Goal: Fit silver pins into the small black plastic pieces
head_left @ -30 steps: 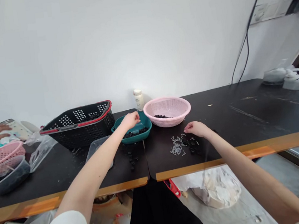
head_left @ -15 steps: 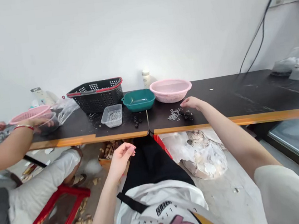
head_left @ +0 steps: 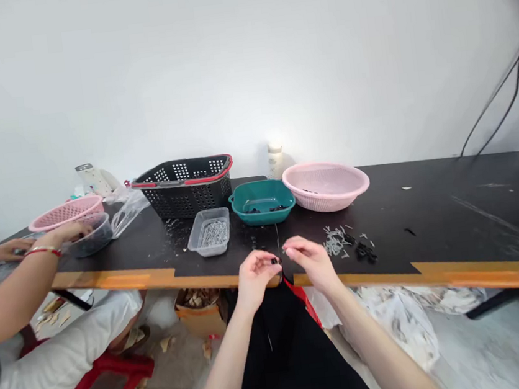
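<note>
My left hand (head_left: 256, 277) is closed in a pinch on a small black part (head_left: 274, 261) at the table's front edge. Facing it, my right hand (head_left: 313, 263) also pinches, its fingertips a short gap from the black part; what it holds is too small to make out. Just right of that hand lies a loose pile of small grey pins (head_left: 335, 242), with a pile of small black pieces (head_left: 365, 252) beside it. Behind my hands stands a teal basin (head_left: 264, 217) with some black pieces inside. A clear plastic tub (head_left: 210, 249) of grey pins sits to its left.
A black basket (head_left: 185, 197) with a red-trimmed rim and a pink colander (head_left: 328, 199) stand toward the wall, with a white bottle (head_left: 276, 161) between. At left, a co-worker's arm (head_left: 20, 278) reaches to a clear bowl (head_left: 91, 242). Plastic bags (head_left: 396, 322) lie below the table.
My right hand has come left from the piles, and my left hand has risen from over my lap; they now face each other. The view has tilted and shifted.
</note>
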`<state>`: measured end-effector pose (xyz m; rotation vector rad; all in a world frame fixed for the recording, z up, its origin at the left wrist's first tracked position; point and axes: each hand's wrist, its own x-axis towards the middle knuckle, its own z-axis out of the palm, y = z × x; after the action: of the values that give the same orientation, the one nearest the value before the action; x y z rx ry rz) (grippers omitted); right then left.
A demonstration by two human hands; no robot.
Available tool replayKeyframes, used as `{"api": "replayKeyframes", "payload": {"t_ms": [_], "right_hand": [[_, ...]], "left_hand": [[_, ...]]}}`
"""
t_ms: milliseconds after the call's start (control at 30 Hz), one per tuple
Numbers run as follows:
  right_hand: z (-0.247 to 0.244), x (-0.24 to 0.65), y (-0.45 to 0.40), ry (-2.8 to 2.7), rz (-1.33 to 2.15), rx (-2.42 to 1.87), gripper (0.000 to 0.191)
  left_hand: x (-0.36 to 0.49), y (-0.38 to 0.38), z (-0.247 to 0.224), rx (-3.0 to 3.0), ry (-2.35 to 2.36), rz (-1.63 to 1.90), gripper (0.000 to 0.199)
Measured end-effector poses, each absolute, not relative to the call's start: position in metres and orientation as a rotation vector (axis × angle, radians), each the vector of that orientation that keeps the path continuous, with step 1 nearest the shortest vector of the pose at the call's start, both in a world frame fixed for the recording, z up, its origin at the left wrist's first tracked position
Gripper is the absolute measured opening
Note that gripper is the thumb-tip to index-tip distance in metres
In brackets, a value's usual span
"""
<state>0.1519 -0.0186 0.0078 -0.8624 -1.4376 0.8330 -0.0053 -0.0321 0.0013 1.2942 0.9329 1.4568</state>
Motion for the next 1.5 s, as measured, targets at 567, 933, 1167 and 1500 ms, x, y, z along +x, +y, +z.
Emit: {"api": "replayKeyframes", "payload": {"t_ms": [567,933,1167,1500], "right_hand": [[-0.01,0.141,-0.028,-1.285,0.889,-0.806,0.025],[0.009,0.151,-0.029,-1.532,0.709,-0.85,0.027],[-0.001,0.146,-0.032,-1.433,0.731,-0.914,0.018],[0.005,0.149,-0.031,-1.497,0.709,-0.862,0.025]], "left_hand": [[-0.001,-0.022,-0.013,1.232,1.004,1.42,0.013],[-0.006,-0.02,-0.008,1.267,1.061,1.296,0.013],[-0.01,-0.019,-0.004,1.246,1.038,1.192,0.014],[-0.009,-0.017,0.001,1.269,1.07,1.199,0.01]]}}
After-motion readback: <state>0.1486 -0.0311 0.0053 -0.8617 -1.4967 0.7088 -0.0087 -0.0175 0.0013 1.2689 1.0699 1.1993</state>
